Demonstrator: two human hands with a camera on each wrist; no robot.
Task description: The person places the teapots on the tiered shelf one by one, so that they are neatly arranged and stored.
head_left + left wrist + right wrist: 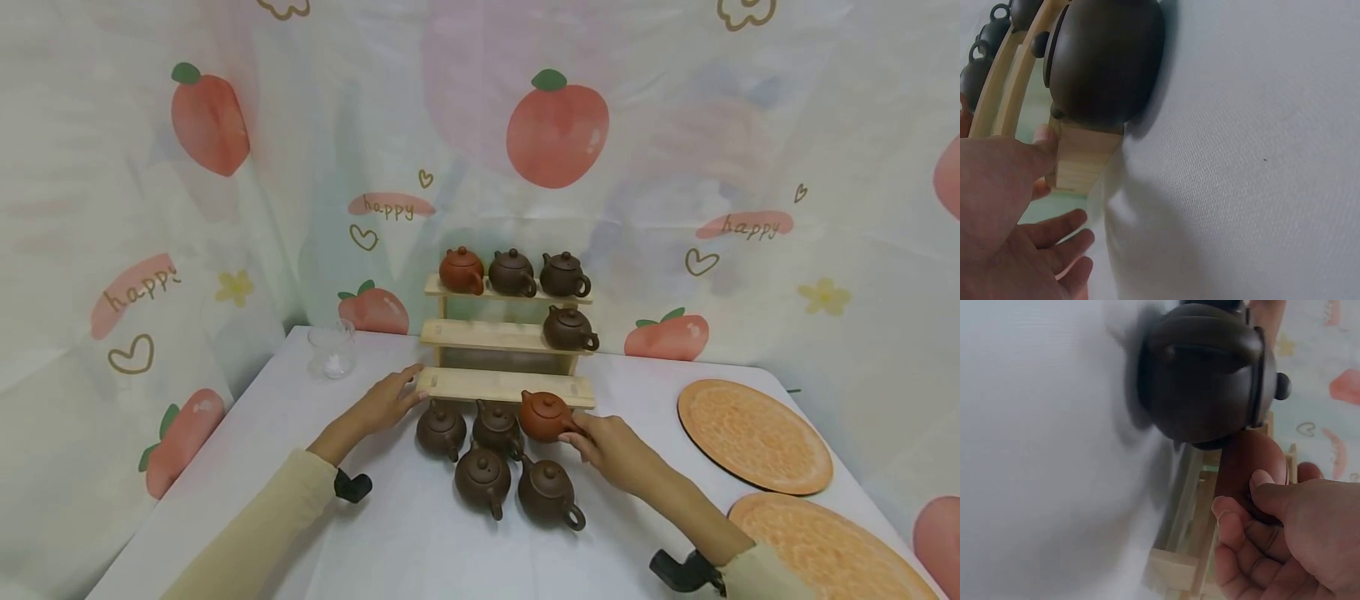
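Red clay teapot [545, 416] sits at the front edge of the wooden rack [502, 386], on its low step, and my right hand [611, 451] holds it with fingers [1235, 519] curled round its side. My left hand [386, 402] lies flat, fingers [1060, 234] straight, touching the left end of that step. Four brown teapots [495, 467] stand on the white tabletop [420, 542] just in front. Four more pots sit on the upper steps.

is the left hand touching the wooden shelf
Touching: in the left wrist view the left hand presses its thumb against the end of the wooden shelf.
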